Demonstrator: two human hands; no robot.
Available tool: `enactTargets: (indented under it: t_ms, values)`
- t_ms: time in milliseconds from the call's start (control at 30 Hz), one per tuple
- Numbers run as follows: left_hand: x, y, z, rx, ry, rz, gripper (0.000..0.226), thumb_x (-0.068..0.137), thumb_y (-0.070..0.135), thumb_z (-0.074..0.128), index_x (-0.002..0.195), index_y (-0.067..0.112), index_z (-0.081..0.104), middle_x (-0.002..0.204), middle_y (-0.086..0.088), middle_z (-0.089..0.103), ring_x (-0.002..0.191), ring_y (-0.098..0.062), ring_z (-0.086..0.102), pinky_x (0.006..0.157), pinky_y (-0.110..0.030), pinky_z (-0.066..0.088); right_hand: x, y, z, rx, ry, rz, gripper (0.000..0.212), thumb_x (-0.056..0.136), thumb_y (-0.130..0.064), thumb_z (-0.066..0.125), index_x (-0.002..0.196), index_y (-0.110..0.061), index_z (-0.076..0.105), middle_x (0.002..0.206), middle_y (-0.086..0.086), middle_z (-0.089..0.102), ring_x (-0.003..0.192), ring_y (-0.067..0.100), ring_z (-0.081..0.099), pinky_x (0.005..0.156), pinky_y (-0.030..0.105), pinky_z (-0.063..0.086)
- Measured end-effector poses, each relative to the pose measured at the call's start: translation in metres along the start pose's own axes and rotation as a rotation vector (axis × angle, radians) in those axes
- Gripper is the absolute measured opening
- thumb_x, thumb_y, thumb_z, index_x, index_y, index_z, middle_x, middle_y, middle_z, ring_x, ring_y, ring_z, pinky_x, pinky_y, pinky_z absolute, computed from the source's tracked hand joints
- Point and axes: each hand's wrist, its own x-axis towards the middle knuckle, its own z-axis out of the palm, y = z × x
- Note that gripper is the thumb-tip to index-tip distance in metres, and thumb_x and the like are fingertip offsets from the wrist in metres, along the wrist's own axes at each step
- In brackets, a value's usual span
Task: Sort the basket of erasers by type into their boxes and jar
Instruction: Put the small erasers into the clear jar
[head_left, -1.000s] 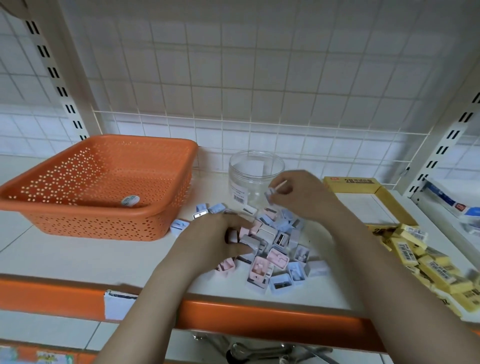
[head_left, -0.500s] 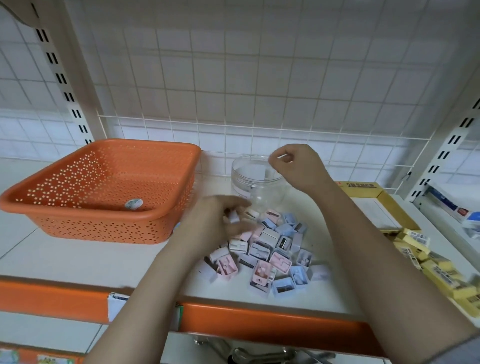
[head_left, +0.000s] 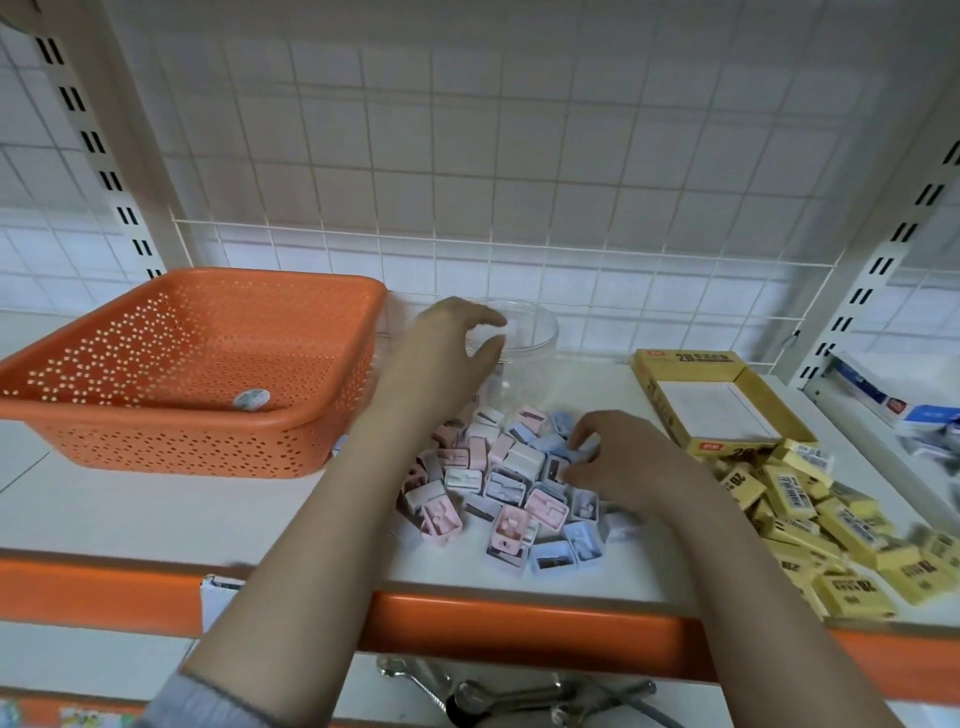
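Over the clear jar (head_left: 524, 338) my left hand (head_left: 447, 353) hovered, fingers loosely curved and holding nothing I could see. My right hand (head_left: 618, 462) sat on the pink-and-blue erasers (head_left: 498, 488) — fingers pinching a blue one — beside the orange basket (head_left: 182, 364).

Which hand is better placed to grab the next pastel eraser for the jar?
Right. The right hand is already down on the pastel eraser pile, fingers on one. The left hand is up at the clear jar, apparently empty.
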Motion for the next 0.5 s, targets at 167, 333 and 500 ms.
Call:
enactTargets:
  t_ms: [167, 333, 500]
  values:
    - [-0.041, -0.008, -0.001, -0.009, -0.046, -0.075, 0.017, 0.088, 0.022, 0.059, 0.101, 0.021, 0.07, 0.097, 0.004, 0.07, 0.084, -0.009, 0.062, 0.081, -0.029, 0.053, 0.004, -0.007, -0.02, 0.07, 0.092, -0.073, 0.018, 0.084, -0.018, 0.063, 0.101, -0.016, 0.061, 0.099, 0.002, 0.058, 0.069, 0.013, 0.055, 0.058, 0.022, 0.041]
    - [-0.055, -0.01, 0.013, 0.187, -0.435, -0.119, 0.034, 0.084, 0.036, 0.065, 0.117, 0.028, 0.062, 0.109, 0.006, 0.059, 0.102, -0.013, 0.056, 0.088, -0.025, 0.045, 0.039, -0.039, -0.057, 0.377, 0.328, -0.225, 0.017, 0.085, -0.019, 0.063, 0.102, -0.016, 0.064, 0.093, 0.005, 0.068, 0.074, 0.017, 0.062, 0.061, 0.023, 0.05]
    - [-0.048, -0.013, 0.01, 0.098, -0.43, -0.173, 0.03, 0.078, 0.026, 0.073, 0.108, 0.026, 0.065, 0.087, 0.013, 0.062, 0.085, -0.005, 0.057, 0.069, -0.016, 0.043, 0.066, -0.057, -0.056, 0.422, 0.286, -0.261, 0.027, 0.088, -0.025, 0.06, 0.114, -0.02, 0.059, 0.092, 0.001, 0.069, 0.076, 0.008, 0.063, 0.066, 0.018, 0.047]
